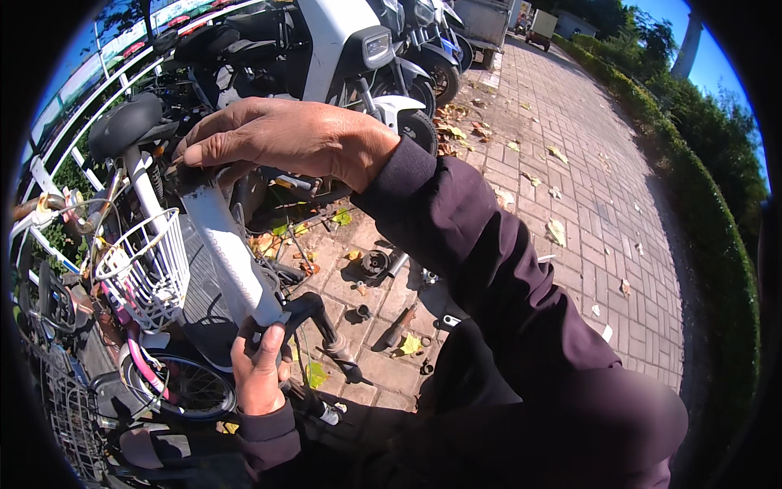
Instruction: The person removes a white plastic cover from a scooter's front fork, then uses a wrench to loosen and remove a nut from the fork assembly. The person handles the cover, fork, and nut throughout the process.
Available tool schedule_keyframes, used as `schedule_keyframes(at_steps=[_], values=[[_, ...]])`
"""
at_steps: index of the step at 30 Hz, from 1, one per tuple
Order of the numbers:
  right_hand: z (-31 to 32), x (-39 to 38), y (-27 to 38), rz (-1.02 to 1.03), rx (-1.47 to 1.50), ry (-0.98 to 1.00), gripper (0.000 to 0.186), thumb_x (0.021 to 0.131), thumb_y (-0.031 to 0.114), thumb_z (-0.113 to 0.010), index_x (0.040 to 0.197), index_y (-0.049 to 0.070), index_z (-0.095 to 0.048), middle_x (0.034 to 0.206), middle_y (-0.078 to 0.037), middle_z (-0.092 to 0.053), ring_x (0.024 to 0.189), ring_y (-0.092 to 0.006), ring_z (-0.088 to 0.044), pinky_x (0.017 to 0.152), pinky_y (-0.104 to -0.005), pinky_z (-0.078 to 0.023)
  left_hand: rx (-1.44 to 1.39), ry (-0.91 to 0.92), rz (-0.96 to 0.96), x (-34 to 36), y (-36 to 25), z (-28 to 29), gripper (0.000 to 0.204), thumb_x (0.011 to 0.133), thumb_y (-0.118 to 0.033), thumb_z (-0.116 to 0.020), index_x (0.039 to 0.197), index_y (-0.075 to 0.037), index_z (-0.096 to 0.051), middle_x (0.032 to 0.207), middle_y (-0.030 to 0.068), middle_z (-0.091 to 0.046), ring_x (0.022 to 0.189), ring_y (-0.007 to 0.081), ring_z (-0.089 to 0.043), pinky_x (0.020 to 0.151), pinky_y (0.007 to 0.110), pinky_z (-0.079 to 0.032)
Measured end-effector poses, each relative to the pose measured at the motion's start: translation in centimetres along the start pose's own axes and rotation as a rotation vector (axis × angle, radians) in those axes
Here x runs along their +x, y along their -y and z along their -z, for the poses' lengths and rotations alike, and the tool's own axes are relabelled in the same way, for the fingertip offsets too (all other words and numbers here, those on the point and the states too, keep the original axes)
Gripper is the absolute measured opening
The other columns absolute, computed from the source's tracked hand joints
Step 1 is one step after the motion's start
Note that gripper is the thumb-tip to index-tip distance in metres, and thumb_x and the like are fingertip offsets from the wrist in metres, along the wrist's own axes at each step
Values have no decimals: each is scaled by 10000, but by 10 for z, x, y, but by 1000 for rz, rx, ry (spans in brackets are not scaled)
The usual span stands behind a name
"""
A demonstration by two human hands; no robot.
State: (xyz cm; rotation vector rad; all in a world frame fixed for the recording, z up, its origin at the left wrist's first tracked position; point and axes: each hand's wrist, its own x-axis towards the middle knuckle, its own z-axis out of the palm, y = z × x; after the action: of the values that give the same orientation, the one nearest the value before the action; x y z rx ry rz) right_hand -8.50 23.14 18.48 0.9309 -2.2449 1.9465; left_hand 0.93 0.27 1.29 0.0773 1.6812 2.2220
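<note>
A white tube (232, 257) with dark end fittings slants across the left of the view, beside a grey ribbed footboard (199, 265). My right hand (297, 138) reaches over from the right, its fingers curled down around the dark fitting at the tube's far end. At the near end, my left hand (259, 371) grips the dark end piece (273, 322), thumb on top. Its other fingers are partly hidden. A bent black bar (318, 318) runs from just beside that hand down toward the paving. The tube's underside cannot be seen.
Loose parts lie on the brick paving (586, 236), among them a round dark metal part (375, 262) and several small pieces. A white wire basket (145, 265), a black saddle (130, 124) and a pink bicycle frame (138, 359) crowd the left. Parked scooters (358, 61) stand beyond.
</note>
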Motion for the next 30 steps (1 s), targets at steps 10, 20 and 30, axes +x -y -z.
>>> schedule_keyframes(at_steps=[10, 20, 30], values=[[-13, 4, -7, -24, -345, -132, 942, 676, 688, -821, 1047, -164, -662, 1014, -301, -651, 970, -337, -677, 797, -395, -549, 4, -56, 8, 1, 5, 5, 696, 811, -313, -845, 1352, -14, -524, 961, -2, -610, 645, 61, -498, 473, 197, -346], [-25, 0, 1, -23, -278, -320, 749, 704, 504, -869, 971, -157, -639, 920, -219, -694, 832, -309, -705, 740, -400, -557, -10, -48, -33, 1, 6, 4, 675, 805, -313, -848, 1332, -15, -548, 971, -8, -609, 654, 47, -491, 463, 186, -326], [-2, 12, -14, -21, 120, -14, 671, 855, 382, -799, 1210, -148, -593, 1166, -245, -653, 1051, -282, -674, 953, -358, -535, 65, -52, 15, 0, 2, 0, 660, 806, -349, -841, 1308, -22, -563, 943, -20, -587, 660, 43, -474, 476, 194, -336]])
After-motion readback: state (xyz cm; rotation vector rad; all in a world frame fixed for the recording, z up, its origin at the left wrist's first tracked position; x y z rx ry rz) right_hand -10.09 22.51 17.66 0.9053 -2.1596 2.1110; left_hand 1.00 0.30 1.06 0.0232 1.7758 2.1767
